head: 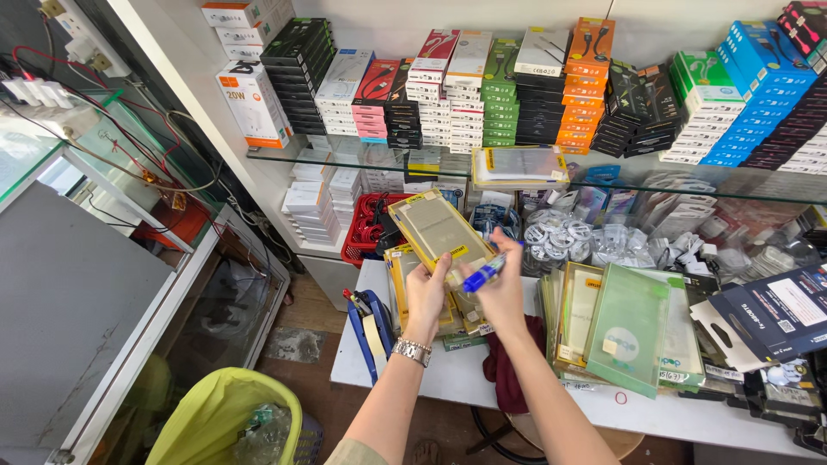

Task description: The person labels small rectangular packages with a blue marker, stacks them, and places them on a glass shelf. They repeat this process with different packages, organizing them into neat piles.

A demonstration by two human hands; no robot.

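Head view: the left hand (426, 293) grips a yellow-edged flat package (438, 231), raised tilted above the white table (448, 379) near its back left corner. The right hand (501, 288) touches the package and clasps a blue marker (483, 274); a stack of similar packages (399, 284) lies beneath.

A: Of what is the flat packet (437, 231) held in the hands made?
B: Glossy clear plastic over yellow-edged card is seen. The blue marker (484, 274) is smooth plastic.
A: And the wristwatch (413, 350)?
B: Shiny metal links are shown.
A: The desk (448, 379)?
B: A matt white top; the shelf (345, 161) above is glass, and the maroon cloth (508, 370) looks soft.
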